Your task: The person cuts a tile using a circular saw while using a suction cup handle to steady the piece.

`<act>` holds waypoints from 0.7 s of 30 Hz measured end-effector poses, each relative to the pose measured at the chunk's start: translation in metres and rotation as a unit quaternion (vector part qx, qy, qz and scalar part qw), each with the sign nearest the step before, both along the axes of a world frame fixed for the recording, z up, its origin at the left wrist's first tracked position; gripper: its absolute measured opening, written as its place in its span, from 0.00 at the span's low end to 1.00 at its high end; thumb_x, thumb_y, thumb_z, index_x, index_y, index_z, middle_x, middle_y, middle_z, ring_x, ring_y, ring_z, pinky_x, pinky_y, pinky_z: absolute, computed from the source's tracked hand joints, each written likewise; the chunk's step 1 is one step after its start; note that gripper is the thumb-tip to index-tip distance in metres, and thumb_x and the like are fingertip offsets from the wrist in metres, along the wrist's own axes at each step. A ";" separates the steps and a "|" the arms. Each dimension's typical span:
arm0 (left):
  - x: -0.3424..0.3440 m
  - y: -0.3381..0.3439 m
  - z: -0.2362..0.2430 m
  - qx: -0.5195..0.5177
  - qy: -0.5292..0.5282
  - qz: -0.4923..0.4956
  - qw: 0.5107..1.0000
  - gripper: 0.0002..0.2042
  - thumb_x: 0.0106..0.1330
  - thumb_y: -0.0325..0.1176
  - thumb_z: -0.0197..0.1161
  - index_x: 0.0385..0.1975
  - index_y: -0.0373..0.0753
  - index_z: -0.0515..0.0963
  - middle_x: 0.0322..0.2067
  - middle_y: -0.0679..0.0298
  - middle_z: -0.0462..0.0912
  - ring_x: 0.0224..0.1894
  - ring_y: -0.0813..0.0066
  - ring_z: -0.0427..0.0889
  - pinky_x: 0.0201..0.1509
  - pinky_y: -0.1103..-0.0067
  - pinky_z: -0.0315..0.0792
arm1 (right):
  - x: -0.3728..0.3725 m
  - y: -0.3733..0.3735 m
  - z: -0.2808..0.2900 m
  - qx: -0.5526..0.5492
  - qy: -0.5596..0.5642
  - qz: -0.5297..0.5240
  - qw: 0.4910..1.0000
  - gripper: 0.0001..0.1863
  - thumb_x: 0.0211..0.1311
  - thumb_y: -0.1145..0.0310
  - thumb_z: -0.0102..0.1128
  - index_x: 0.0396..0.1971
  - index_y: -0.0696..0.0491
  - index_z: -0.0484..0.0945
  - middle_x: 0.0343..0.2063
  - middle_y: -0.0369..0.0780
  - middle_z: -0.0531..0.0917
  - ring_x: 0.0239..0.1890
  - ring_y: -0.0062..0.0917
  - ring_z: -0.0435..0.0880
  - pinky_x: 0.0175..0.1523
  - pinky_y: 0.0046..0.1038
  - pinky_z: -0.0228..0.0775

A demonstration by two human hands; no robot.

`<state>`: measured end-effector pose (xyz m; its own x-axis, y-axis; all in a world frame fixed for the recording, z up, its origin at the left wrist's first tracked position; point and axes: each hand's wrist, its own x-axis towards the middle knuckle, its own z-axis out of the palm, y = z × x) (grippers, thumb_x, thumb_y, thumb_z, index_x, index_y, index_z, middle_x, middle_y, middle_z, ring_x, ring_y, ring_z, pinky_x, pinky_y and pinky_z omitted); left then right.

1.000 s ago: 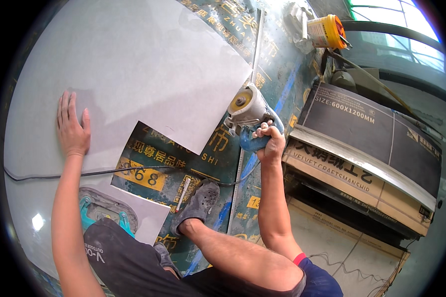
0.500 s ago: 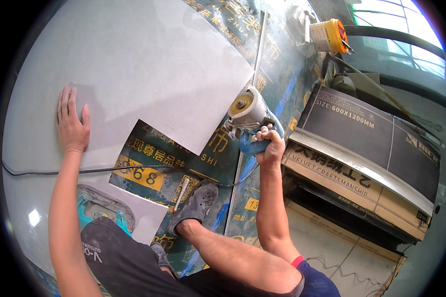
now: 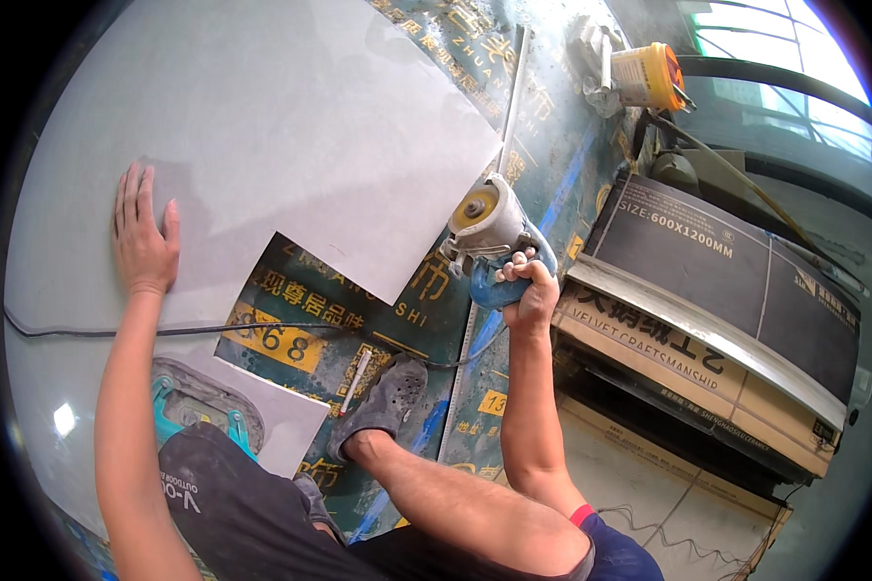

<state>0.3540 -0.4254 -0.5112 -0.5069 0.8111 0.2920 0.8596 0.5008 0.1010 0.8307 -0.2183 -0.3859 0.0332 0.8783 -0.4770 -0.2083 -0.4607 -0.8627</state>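
Note:
My left hand (image 3: 147,232) lies spread, fingers outstretched, on a large pale grey tile (image 3: 300,107) with an angular notch in its right side. A black cord (image 3: 194,330) crosses the tile below it. My right hand (image 3: 528,290) grips the blue handle of a handheld electric cutter (image 3: 494,223) beside the tile's right edge; its silver guard and yellowish disc face up. A long metal straightedge (image 3: 513,87) lies along the floor nearby. A teal-handled suction lifter (image 3: 208,407) rests on the tile's lower part, partly behind my leg. A white marker (image 3: 357,378) lies by my foot.
Printed green floor covering (image 3: 291,300) lies under the tile. My clogged foot (image 3: 383,397) stands on it. Stacked cartons of tiles (image 3: 707,290) line the right. An orange-rimmed bucket (image 3: 644,76) and a long pole (image 3: 736,174) are at the upper right, near a window (image 3: 765,48).
The view has shifted slightly, with the bucket and cartons now lower in the picture. My hands and the cutter show almost no movement against the tile.

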 end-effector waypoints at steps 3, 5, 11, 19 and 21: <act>-0.001 -0.001 0.001 -0.001 0.002 0.003 1.000 0.27 0.74 0.44 0.51 0.72 0.45 0.62 0.72 0.61 0.61 0.75 0.60 0.58 0.77 0.67 0.55 | 0.002 -0.001 -0.002 0.001 0.013 -0.002 1.000 0.12 0.48 0.80 0.49 0.35 0.52 0.71 0.25 0.34 0.71 0.24 0.23 0.69 0.33 0.29 0.66; -0.001 0.000 0.001 -0.007 -0.001 0.005 1.000 0.27 0.74 0.44 0.51 0.71 0.46 0.62 0.73 0.62 0.61 0.75 0.61 0.58 0.78 0.67 0.54 | 0.004 -0.001 -0.002 0.001 0.030 -0.013 0.999 0.12 0.47 0.82 0.50 0.34 0.53 0.71 0.25 0.36 0.72 0.23 0.25 0.71 0.30 0.30 0.69; -0.001 0.000 0.000 -0.006 0.004 0.009 1.000 0.27 0.74 0.44 0.52 0.71 0.46 0.62 0.72 0.62 0.61 0.75 0.61 0.58 0.77 0.67 0.55 | 0.000 -0.004 -0.001 -0.003 0.007 0.006 1.000 0.13 0.48 0.79 0.49 0.36 0.51 0.70 0.25 0.33 0.69 0.24 0.22 0.67 0.34 0.28 0.65; -0.001 -0.001 -0.001 -0.004 0.005 0.006 1.000 0.27 0.75 0.45 0.51 0.72 0.45 0.61 0.73 0.61 0.61 0.75 0.61 0.58 0.77 0.68 0.54 | 0.006 -0.006 -0.004 -0.001 0.031 -0.006 0.999 0.12 0.47 0.81 0.50 0.34 0.53 0.71 0.25 0.36 0.72 0.23 0.25 0.71 0.31 0.31 0.69; -0.001 -0.001 -0.002 -0.006 0.004 0.008 1.000 0.27 0.75 0.45 0.51 0.72 0.45 0.62 0.73 0.61 0.61 0.75 0.61 0.58 0.77 0.68 0.54 | 0.005 -0.008 -0.003 -0.002 0.032 -0.008 0.999 0.12 0.48 0.81 0.50 0.34 0.53 0.71 0.25 0.36 0.72 0.23 0.25 0.71 0.31 0.30 0.69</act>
<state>0.3529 -0.4265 -0.5127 -0.5178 0.8065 0.2854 0.8521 0.5160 0.0880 0.8362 -0.2260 -0.3894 0.0163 0.8758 -0.4824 -0.2702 -0.4607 -0.8454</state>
